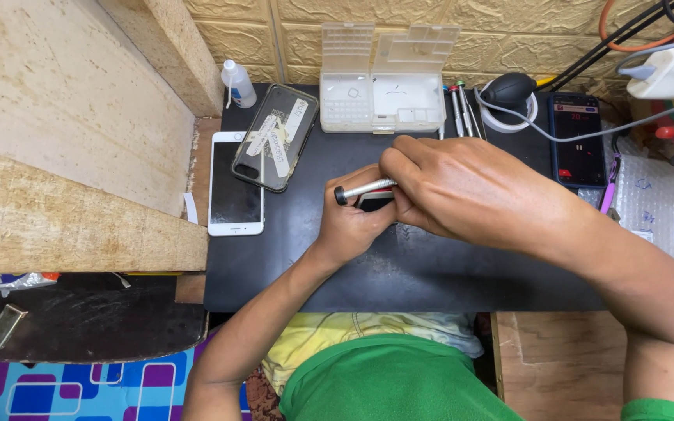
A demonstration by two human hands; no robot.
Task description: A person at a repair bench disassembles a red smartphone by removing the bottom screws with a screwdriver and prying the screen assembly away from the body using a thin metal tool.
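A black mat (431,273) covers the desk, and its near half, from the hands back to the front edge, lies bare. The right hand (462,187) reaches across from the right, its fingers closed around a slim metal screwdriver (362,189). The tool's long axis runs nearly level, left to right, tilting slightly up toward the right; its dark round cap points left and its tip is hidden under the fingers. The left hand (356,222) curls around a small dark part (374,201) just below the screwdriver, at the middle of the mat. At the mat's left edge a white phone (235,187) lies lengthwise, with a dark taped phone (274,138) leaning beside it. A clear parts box (381,90) stands open at the far edge, a dark device (578,139) at the right.
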